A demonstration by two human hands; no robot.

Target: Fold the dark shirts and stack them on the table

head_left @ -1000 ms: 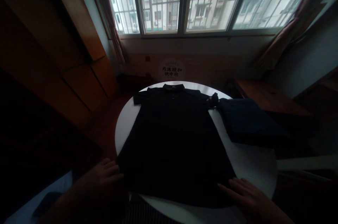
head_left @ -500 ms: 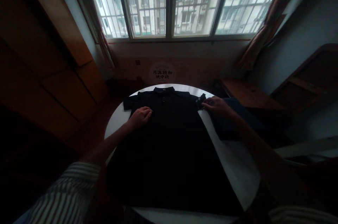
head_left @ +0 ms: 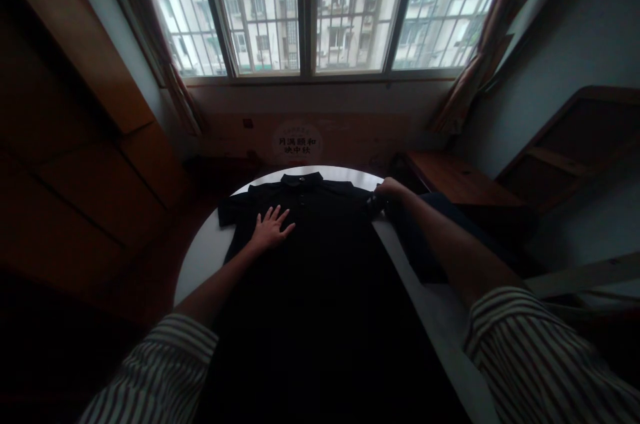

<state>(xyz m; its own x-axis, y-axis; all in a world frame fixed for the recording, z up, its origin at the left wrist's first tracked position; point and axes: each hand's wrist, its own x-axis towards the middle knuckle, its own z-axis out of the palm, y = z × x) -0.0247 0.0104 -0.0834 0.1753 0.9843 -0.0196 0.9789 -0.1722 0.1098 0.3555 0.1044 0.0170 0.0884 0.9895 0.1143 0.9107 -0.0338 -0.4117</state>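
A black polo shirt (head_left: 320,264) lies spread flat, collar away from me, on a round white table (head_left: 200,257). My left hand (head_left: 271,229) rests palm down on the shirt's chest near the left shoulder, fingers spread. My right hand (head_left: 387,189) reaches to the shirt's right sleeve (head_left: 375,201) at the far right and pinches its bunched end. Both forearms stretch out from striped sleeves.
A folded dark garment (head_left: 425,237) lies on the table's right side, partly behind my right arm. Wooden cabinets (head_left: 100,171) stand on the left, a wooden bench (head_left: 460,181) on the right. A barred window (head_left: 310,4) with curtains fills the far wall.
Both hands moved from the shirt's hem up to its shoulders. The left hand went from loosely curled to flat and spread; the right hand closed on the sleeve end. My view leaned forward.
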